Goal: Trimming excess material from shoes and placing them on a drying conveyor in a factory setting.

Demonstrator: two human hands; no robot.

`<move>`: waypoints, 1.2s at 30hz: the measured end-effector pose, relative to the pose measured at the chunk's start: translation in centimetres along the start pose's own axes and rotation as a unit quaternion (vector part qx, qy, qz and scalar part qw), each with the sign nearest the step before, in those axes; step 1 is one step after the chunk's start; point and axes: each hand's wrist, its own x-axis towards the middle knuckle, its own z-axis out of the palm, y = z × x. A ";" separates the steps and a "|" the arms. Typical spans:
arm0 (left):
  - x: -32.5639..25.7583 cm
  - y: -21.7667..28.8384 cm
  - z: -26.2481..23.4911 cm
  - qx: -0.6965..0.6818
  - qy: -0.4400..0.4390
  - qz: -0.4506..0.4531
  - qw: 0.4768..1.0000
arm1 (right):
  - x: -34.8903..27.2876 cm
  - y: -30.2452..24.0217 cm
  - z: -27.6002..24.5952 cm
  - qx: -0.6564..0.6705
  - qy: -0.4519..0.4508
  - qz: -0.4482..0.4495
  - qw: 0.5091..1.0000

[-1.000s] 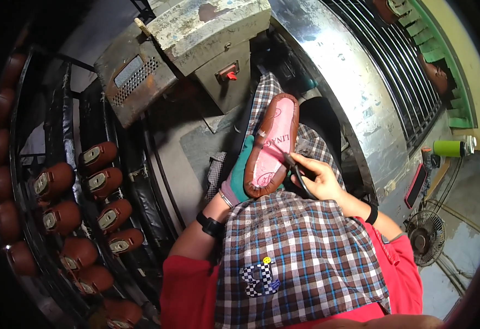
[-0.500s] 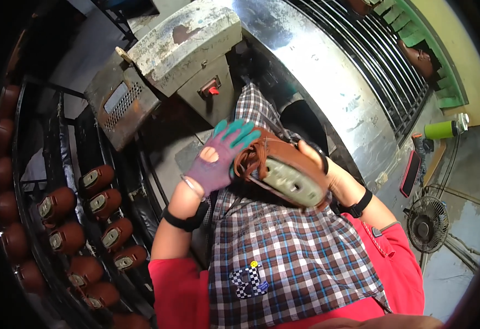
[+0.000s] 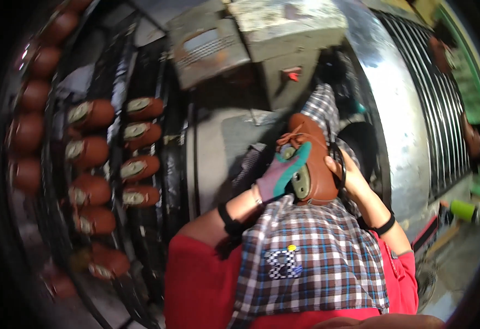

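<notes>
Purple-and-teal glove (image 3: 274, 181) on the left grip (image 3: 285, 172); brown shoe (image 3: 319, 167) within it; brown, white and blue checked apron (image 3: 327, 241) below.

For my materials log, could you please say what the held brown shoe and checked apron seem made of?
Brown shoe: leather or imitation leather probably, smooth, judging by its soft sheen; I can't tell which. Checked apron: apparently woven cloth, matte, given its soft folds.

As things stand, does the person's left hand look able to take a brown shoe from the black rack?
Probably not at once: the left hand is holding another brown shoe. The way toward the nearest rack shoes looks free, though they may need a stretch.
</notes>
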 end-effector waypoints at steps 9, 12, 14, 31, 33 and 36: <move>-2.8 4.3 -3.3 -0.621 0.232 -0.248 0.706 | 1.5 -0.1 1.6 -0.058 -0.118 0.017 0.991; -5.3 6.8 -5.4 -0.517 0.409 -0.212 0.721 | 2.1 -0.4 1.6 -0.076 -0.136 0.031 0.987; -6.6 8.7 -7.3 -0.441 0.508 -0.175 0.719 | 2.7 -0.3 1.9 -0.081 -0.144 0.029 0.986; -23.3 7.4 -20.7 -0.214 0.822 0.006 0.528 | 5.6 0.5 3.0 -0.147 -0.206 -0.025 0.967; -26.8 5.9 -22.8 -0.187 0.831 -0.027 0.523 | 5.4 0.6 2.9 -0.162 -0.207 -0.036 0.964; -39.7 5.9 -25.3 0.149 0.766 -0.227 0.583 | 4.8 0.5 3.4 -0.157 -0.243 -0.053 0.956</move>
